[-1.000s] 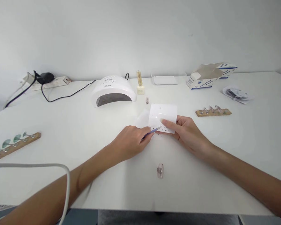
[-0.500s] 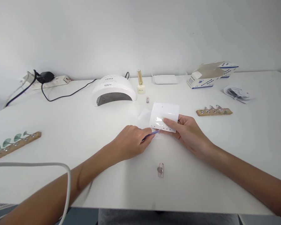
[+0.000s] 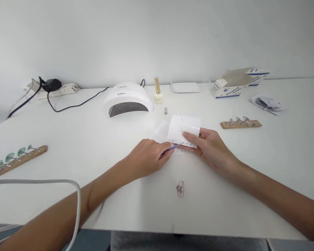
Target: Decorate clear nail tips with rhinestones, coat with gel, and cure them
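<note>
My left hand (image 3: 153,153) is closed on slim purple tweezers (image 3: 170,149), whose metal tip touches the lower edge of a white sticker sheet (image 3: 185,127). Small dark star-like marks run in a row along that edge. Pinching the sheet by its right side is my right hand (image 3: 211,146), the thumb on its face and the fingers beneath. Under it lies a clear-looking backing sheet (image 3: 161,131), partly covered. Nearer to me, a clear pinkish nail tip (image 3: 180,189) lies on the table. A smaller nail tip (image 3: 165,110) is farther back.
At the back stand a white nail lamp (image 3: 128,96), a polish bottle (image 3: 158,96) with gold cap and an alcohol pad box (image 3: 229,91). Wooden stands with nail tips are at left (image 3: 22,158) and right (image 3: 241,124). A pale cable (image 3: 42,181) crosses my left forearm.
The view has shifted very slightly. Both hands keep their hold, and the tweezers' tip remains at the sheet's lower edge.
</note>
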Demonstrator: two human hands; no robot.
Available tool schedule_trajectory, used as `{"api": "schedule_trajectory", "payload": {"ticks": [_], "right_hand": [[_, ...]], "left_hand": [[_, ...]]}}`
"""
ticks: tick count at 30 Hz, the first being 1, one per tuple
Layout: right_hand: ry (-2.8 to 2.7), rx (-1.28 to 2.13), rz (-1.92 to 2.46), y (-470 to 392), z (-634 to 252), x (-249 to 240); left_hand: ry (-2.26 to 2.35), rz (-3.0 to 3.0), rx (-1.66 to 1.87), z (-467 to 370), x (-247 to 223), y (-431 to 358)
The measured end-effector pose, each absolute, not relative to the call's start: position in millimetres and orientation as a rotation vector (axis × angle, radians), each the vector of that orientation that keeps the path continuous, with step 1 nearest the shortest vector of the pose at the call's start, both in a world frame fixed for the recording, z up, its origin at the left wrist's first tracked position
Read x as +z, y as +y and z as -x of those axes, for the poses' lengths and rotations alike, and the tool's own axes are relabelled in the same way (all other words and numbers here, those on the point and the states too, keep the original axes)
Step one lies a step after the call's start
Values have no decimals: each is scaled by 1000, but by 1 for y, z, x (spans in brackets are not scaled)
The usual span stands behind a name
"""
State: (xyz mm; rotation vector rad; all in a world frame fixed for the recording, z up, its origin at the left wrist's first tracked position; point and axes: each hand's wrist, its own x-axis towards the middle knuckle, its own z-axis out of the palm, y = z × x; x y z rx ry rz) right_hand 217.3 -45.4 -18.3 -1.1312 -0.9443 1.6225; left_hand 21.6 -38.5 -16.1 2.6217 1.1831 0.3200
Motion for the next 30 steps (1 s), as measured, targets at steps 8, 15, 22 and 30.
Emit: {"api": "schedule_trajectory", "payload": {"ticks": [8, 15, 22, 30], "right_hand": [[-881, 1698, 1109, -46, -217, -14], [-866, 1715, 1100, -47, -217, -15], [-1133, 1454, 1271, -46, -221, -8], [-1213, 1468, 1095, -45, -222, -9]], "left_hand": [[1189, -2623, 276, -22, -15, -39], [1180, -2605, 268, -22, -16, -38], [1162, -2502, 328, -17, -15, -36], [1165, -2418, 426, -16, -18, -35]]}}
